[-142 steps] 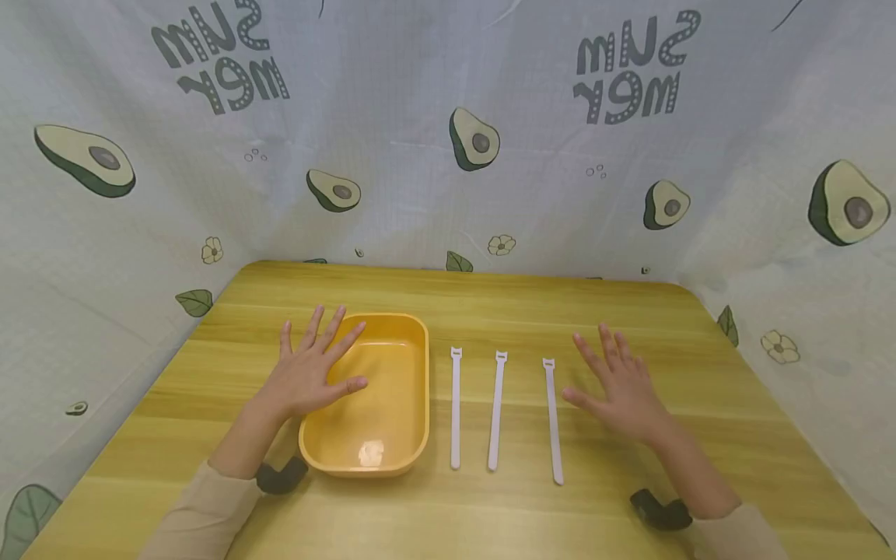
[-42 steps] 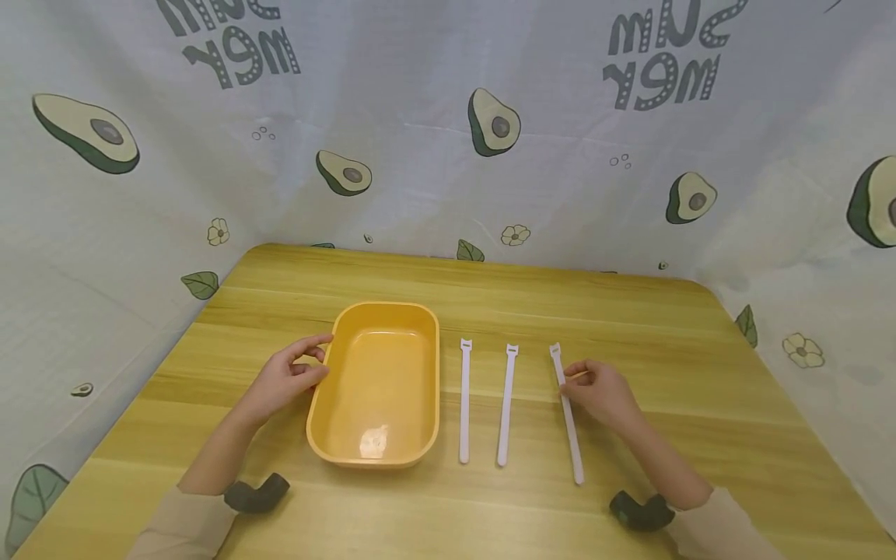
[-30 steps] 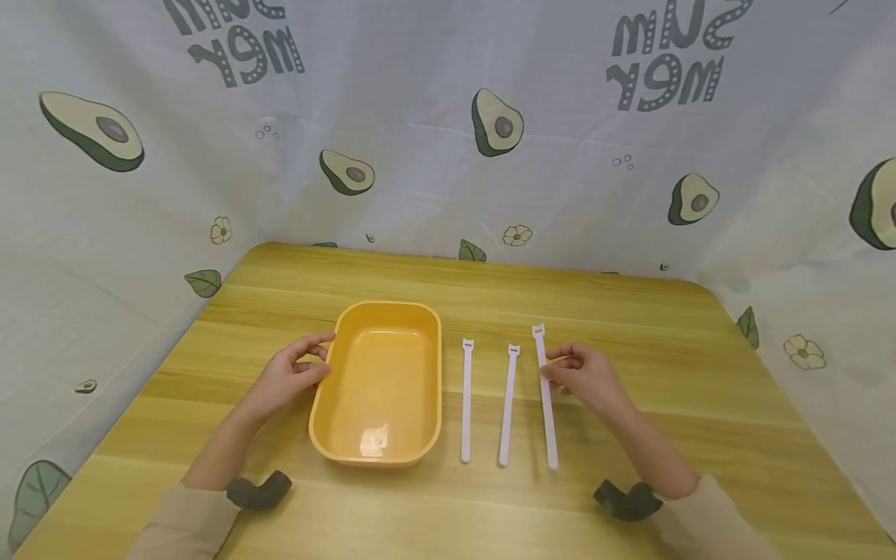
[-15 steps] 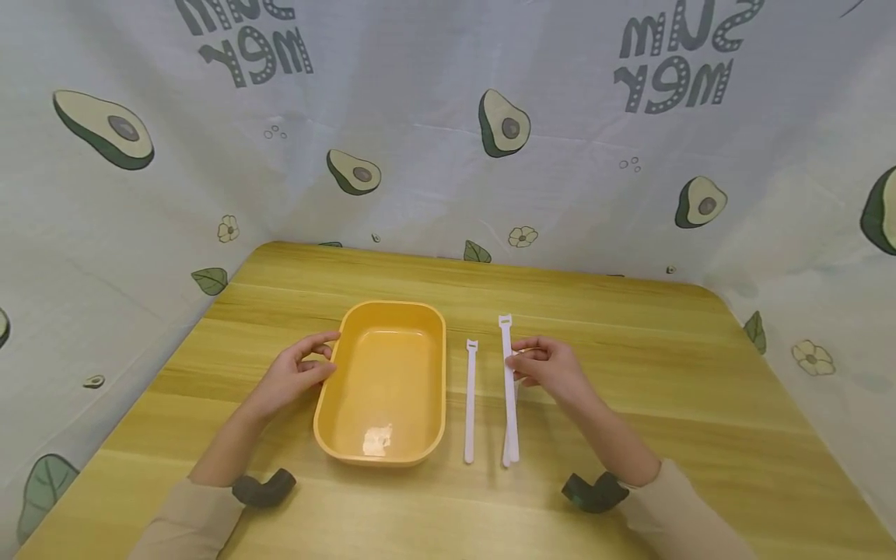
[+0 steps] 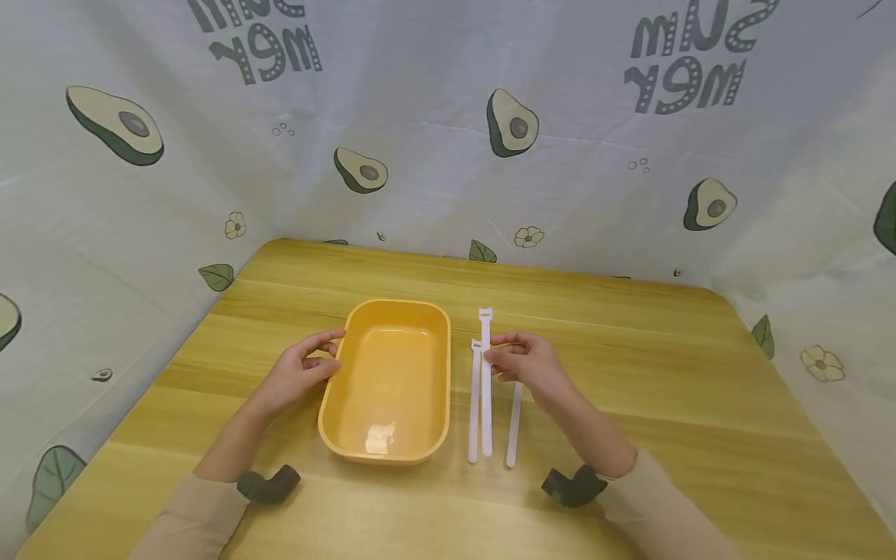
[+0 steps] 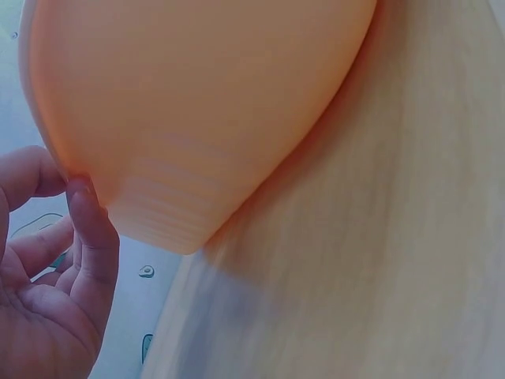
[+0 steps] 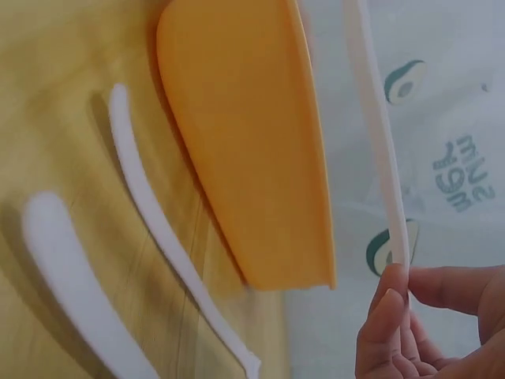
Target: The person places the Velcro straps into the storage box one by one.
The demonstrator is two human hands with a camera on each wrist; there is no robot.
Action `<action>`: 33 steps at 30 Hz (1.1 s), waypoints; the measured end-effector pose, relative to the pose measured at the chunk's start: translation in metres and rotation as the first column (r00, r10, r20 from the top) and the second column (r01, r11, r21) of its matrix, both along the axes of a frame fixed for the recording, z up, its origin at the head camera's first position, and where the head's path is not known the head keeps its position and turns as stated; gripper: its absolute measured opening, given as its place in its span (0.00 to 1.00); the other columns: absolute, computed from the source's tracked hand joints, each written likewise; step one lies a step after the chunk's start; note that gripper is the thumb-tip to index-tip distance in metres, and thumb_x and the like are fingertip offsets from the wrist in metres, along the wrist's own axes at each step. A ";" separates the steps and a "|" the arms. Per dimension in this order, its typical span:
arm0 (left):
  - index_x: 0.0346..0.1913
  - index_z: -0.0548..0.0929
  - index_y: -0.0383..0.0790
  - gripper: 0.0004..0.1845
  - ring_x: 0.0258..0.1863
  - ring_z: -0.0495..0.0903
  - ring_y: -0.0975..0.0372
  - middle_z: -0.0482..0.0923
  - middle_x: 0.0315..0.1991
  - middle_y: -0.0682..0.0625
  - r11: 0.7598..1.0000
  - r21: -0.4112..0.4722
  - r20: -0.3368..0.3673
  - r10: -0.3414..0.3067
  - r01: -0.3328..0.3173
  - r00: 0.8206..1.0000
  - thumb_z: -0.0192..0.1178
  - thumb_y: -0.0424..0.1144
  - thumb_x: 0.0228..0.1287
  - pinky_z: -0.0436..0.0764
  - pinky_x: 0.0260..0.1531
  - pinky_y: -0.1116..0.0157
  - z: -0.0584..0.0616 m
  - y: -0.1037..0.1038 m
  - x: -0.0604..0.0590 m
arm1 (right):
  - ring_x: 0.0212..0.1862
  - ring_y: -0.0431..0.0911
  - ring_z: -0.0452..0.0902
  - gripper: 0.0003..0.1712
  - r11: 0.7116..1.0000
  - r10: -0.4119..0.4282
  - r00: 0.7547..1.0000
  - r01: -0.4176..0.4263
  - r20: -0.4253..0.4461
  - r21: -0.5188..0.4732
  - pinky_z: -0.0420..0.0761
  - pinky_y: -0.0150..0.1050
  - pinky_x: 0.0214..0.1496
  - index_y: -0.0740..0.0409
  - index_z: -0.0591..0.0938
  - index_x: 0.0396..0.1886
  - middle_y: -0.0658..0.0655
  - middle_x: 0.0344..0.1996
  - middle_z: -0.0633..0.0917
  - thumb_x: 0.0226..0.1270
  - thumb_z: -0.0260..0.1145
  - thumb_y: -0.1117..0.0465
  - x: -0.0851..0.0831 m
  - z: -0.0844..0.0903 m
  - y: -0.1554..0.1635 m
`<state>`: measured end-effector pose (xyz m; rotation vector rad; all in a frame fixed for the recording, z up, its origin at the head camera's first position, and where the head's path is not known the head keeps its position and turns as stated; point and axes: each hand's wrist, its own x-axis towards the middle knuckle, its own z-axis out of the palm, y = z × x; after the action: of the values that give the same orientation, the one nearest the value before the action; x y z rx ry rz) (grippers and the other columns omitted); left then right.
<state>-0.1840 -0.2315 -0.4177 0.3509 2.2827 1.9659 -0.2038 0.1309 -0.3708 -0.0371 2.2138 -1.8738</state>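
My right hand (image 5: 535, 364) pinches a white hook-and-loop cable tie (image 5: 486, 412) between thumb and fingers, its slotted head pointing away from me. In the right wrist view the held tie (image 7: 380, 142) stands off the table. A second white tie (image 5: 474, 412) lies just left of it on the wood, and a third tie (image 5: 514, 428) lies to the right, its upper part hidden by my hand. A yellow plastic tub (image 5: 449, 373) sits left of the ties with nothing in it. At its left rim, my left hand (image 5: 297, 375) holds on with thumb and forefinger.
The wood-grain table (image 5: 630, 373) backs onto a pale curtain (image 5: 434, 101) printed with avocados. Black curved pieces, a left one (image 5: 269, 486) and a right one (image 5: 574, 487), sit at the wrists by the beige sleeves.
The right hand has gripped the rightmost tie, raised it and carried it left, past the middle tie to beside the left one. The left hand has gone from spread over the tub to its rim.
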 end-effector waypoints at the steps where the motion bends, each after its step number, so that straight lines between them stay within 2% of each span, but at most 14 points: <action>1: 0.68 0.65 0.24 0.28 0.31 0.77 0.65 0.65 0.46 0.37 1.000 0.003 0.001 -0.002 0.002 1.000 0.57 0.26 0.67 0.80 0.32 0.70 0.000 0.000 0.000 | 0.30 0.43 0.81 0.17 1.000 0.006 1.000 -0.006 -0.003 -0.007 0.83 0.37 0.35 0.71 0.77 0.50 0.54 0.30 0.84 0.63 0.67 0.68 0.000 0.000 -0.002; 17: 0.67 0.66 0.24 0.27 0.32 0.78 0.65 0.65 0.46 0.38 1.000 0.012 0.008 0.006 -0.006 1.000 0.57 0.26 0.66 0.81 0.34 0.71 -0.001 0.000 -0.001 | 0.28 0.42 0.80 0.16 0.993 0.054 0.998 -0.049 0.041 -0.103 0.81 0.33 0.32 0.74 0.76 0.50 0.54 0.28 0.84 0.64 0.65 0.71 -0.011 0.002 -0.044; 24: 0.68 0.66 0.25 0.28 0.32 0.78 0.65 0.65 0.46 0.37 1.000 0.001 0.012 0.013 -0.013 1.000 0.58 0.26 0.66 0.80 0.35 0.71 0.000 -0.001 -0.001 | 0.27 0.42 0.80 0.16 0.993 0.063 0.996 -0.055 0.068 -0.106 0.82 0.33 0.33 0.72 0.77 0.51 0.55 0.29 0.84 0.64 0.66 0.70 -0.015 0.004 -0.061; 33: 0.68 0.65 0.25 0.28 0.32 0.78 0.65 0.65 0.46 0.38 1.000 0.005 0.009 0.005 -0.005 1.000 0.57 0.27 0.66 0.80 0.35 0.71 0.000 -0.001 -0.002 | 0.27 0.42 0.80 0.15 0.990 0.079 0.995 -0.071 0.060 -0.123 0.81 0.31 0.30 0.71 0.77 0.50 0.54 0.29 0.84 0.64 0.66 0.70 -0.017 0.008 -0.081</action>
<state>-0.1863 -0.2327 -0.4178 0.3369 2.2757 1.9725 -0.2205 0.0498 -0.3630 -0.0786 2.0255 -1.9374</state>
